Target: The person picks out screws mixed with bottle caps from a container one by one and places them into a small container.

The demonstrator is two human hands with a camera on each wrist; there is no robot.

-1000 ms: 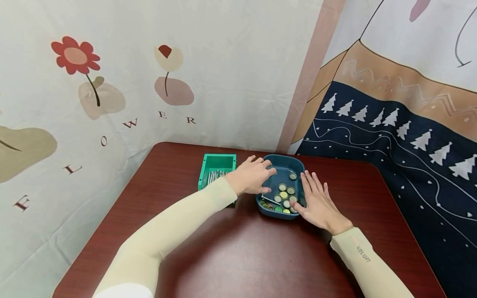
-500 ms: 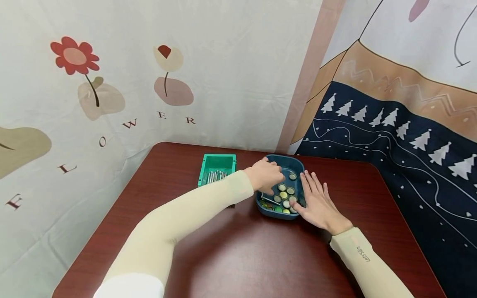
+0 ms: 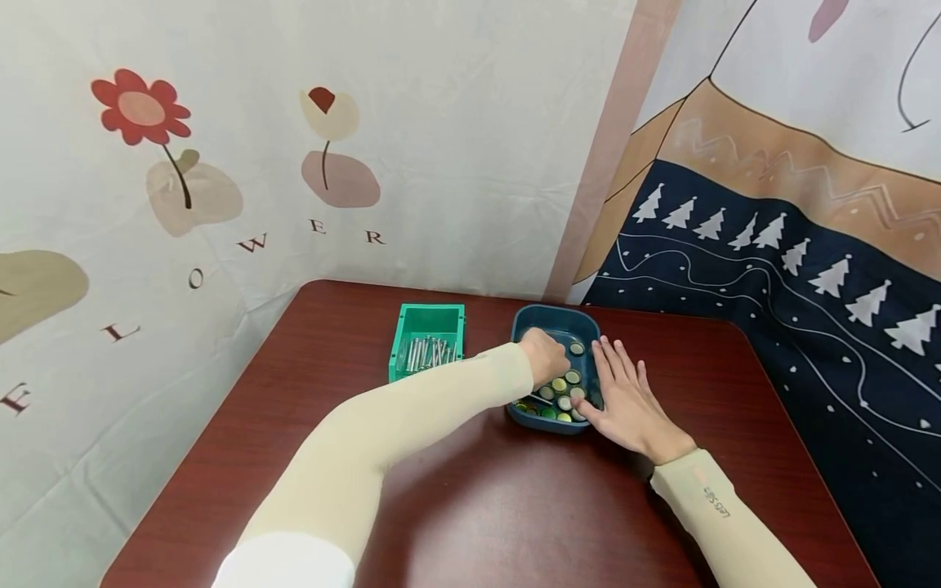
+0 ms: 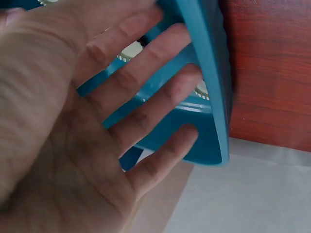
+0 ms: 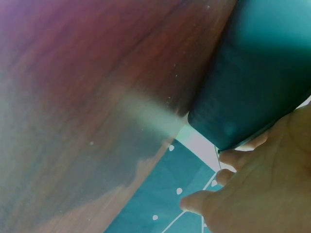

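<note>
A dark blue tray point(image 3: 553, 425) on the table holds several bottle caps point(image 3: 573, 376), mostly lying with their pale insides up. A thin metal rod point(image 3: 541, 399) lies near its front left. My left hand point(image 3: 544, 358) is down inside the tray, knuckles up, with its fingertips hidden in the head view. From the left wrist, its fingers point(image 4: 150, 114) spread loosely across the tray, nothing seen between them, and caps point(image 4: 130, 51) show behind them. My right hand point(image 3: 632, 404) rests along the tray's right rim, fingers straight, thumb over the edge near the caps.
To the left of the tray stands a green bin point(image 3: 432, 307) with several nail-like metal rods point(image 3: 428, 354) in it. The left forearm crosses in front of this bin. Both containers sit on a reddish-brown table point(image 3: 470, 506), near its far edge, by a printed curtain point(image 3: 470, 147).
My left hand has moved right and down into the tray from its left rim, its arm following. The right hand stays at the rim.
</note>
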